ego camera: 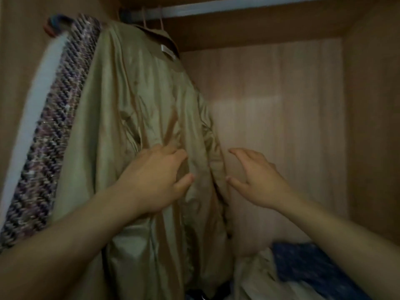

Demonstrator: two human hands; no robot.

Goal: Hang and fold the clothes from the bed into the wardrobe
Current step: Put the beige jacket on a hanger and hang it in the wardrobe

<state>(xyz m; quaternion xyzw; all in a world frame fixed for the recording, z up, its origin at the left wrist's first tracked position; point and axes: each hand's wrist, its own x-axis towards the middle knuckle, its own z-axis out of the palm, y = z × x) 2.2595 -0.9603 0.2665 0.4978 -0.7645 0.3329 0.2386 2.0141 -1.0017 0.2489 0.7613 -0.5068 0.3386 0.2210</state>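
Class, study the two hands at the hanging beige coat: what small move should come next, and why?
Probably bring the right hand onto the coat's front edge and smooth it flat. The coat already hangs from the rail, turned lining out and creased; the left hand rests on it, while the right hovers open just beside it.

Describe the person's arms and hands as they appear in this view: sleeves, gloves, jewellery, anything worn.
Both forearms are bare as far as the picture shows; no sleeve reaches into view. The left hand and the right hand wear no gloves. No watch, bracelet or ring can be seen, though the picture is dim and somewhat blurred, so a thin ring could be missed.
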